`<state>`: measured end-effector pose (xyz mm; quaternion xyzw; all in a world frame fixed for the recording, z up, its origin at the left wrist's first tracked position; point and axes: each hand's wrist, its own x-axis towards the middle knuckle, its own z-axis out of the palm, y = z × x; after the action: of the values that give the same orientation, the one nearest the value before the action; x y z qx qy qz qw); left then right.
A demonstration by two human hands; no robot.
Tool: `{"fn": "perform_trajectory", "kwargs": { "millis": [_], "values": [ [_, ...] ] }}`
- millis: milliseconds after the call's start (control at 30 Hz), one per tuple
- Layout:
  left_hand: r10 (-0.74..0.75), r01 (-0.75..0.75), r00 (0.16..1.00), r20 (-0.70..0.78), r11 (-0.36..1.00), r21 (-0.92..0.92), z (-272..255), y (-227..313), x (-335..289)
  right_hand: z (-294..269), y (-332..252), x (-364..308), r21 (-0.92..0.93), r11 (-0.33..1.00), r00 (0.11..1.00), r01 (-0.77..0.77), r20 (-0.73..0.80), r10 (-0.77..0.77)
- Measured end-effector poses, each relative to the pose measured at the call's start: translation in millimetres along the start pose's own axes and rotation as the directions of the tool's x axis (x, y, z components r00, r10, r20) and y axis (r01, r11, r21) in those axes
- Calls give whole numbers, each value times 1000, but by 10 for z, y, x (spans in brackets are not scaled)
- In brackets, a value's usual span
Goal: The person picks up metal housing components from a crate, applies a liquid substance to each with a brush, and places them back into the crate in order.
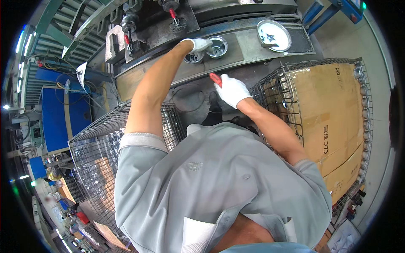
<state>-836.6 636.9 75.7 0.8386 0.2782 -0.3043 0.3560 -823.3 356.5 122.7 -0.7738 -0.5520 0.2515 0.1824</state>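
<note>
My left hand (200,45), in a white glove, reaches over the bench ledge. Its fingers bend at the rim of a shiny round metal part (218,47) with a hollow middle. A second such part (193,58) lies just below that hand, partly covered by it. Nearer to my body, my right hand (233,90), also white-gloved, is closed round a short red-handled tool (215,79). The red end points up and left, apart from the metal parts; the rest of the tool is hidden in the glove.
Red-handled clamps (173,13) stand on the machine plate beyond the ledge. A white round basin (275,37) sits at the ledge's right. Wire cages flank me: the right one has a cardboard sheet (333,122), the left one (99,164) holds metal parts.
</note>
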Motion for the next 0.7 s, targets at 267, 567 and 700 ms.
{"fn": "perform_trajectory", "kwargs": {
  "millis": [267, 567, 700],
  "values": [
    [177, -177, 983, 45, 984, -7, 25, 121, -158, -64, 120, 12, 63, 959, 953, -276, -111, 282],
    [77, -84, 984, -159, 996, -35, 64, 122, -118, -157, 212, -100, 48, 982, 981, -183, -55, 185],
    [-21, 16, 994, -105, 999, -44, 37, 77, -71, -88, 140, -168, 13, 972, 970, -236, -46, 237]
  ]
}}
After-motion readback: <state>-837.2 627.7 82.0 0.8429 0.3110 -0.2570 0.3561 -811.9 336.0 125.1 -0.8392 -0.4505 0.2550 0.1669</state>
